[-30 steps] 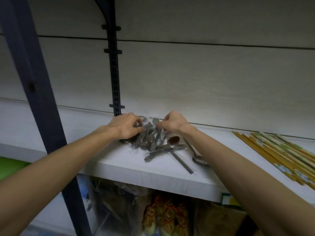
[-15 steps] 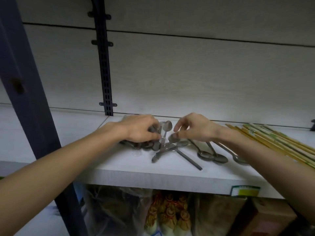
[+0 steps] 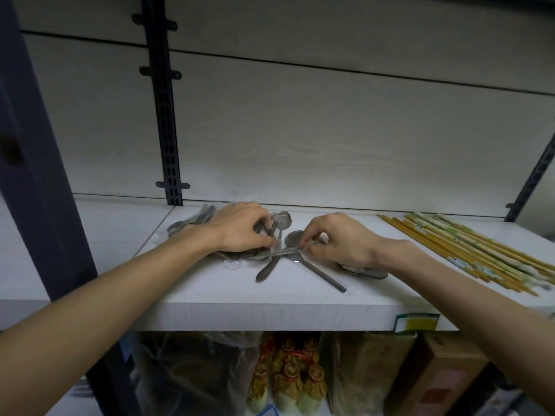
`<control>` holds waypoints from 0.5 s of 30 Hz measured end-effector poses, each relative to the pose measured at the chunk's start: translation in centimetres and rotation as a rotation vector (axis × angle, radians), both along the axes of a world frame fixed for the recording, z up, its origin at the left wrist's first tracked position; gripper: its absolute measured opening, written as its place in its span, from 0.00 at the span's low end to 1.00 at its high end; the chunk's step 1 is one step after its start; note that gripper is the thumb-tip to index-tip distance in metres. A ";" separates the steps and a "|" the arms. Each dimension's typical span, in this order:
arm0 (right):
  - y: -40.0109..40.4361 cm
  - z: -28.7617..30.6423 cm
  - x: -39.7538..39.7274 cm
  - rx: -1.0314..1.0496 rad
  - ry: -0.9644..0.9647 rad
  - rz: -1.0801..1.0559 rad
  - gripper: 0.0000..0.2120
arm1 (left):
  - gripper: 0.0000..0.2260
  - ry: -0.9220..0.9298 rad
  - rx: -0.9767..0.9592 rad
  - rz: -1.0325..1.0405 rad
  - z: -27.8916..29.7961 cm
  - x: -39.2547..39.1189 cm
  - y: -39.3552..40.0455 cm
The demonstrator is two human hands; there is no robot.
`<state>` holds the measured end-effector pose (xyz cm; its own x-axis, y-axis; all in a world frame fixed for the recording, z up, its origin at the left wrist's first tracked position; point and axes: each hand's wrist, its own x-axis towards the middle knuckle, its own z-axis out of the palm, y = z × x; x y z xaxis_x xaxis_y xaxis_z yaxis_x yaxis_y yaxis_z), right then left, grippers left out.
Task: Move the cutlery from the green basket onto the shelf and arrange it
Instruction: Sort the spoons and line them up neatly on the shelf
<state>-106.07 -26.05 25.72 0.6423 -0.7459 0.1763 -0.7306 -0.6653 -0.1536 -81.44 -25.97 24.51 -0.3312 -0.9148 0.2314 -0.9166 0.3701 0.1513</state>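
Observation:
A heap of metal spoons [image 3: 271, 232] lies on the white shelf [image 3: 228, 307], some in clear wrap. My left hand [image 3: 240, 231] is closed over the left side of the heap, gripping a bunch of spoons. My right hand [image 3: 339, 241] pinches the handle of one spoon [image 3: 282, 251] that lies across the pile. Two loose handles [image 3: 318, 273] point toward the shelf's front edge. More spoons [image 3: 192, 222] lie behind my left wrist, and another spoon [image 3: 368, 272] peeks out under my right wrist. The green basket is not in view.
Bundles of wooden chopsticks [image 3: 468, 250] lie on the right of the shelf. A dark slotted upright [image 3: 166, 121] stands at the back wall and a dark post [image 3: 39, 181] at the left. Bagged goods and boxes [image 3: 288, 373] fill the space below. A price label [image 3: 417, 322] sticks on the shelf edge.
The view has shifted right and closer. My right hand has come down from above the pile and pinched a spoon handle; my left hand stays closed on the bunch.

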 end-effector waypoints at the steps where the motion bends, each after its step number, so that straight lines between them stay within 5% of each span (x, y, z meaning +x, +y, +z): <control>1: -0.2 0.0 -0.1 -0.015 -0.008 -0.001 0.08 | 0.14 0.011 -0.005 -0.002 0.0 0.0 0.2; 5: -0.8 -0.1 -0.5 -0.075 -0.039 -0.015 0.08 | 0.22 -0.020 0.001 -0.022 0.0 0.3 0.6; 9: -0.8 0.0 0.4 -0.138 -0.083 0.028 0.09 | 0.15 -0.065 0.019 -0.021 -0.3 0.4 0.2; 15: -1.3 0.2 3.3 -0.184 -0.090 0.071 0.13 | 0.19 0.187 0.018 0.096 -0.4 1.1 -1.0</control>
<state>-102.77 -27.30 25.89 0.6677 -0.6492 0.3644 -0.6697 -0.7375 -0.0868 -80.30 -26.98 24.09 -0.1949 -0.9447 0.2637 -0.9031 0.2778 0.3275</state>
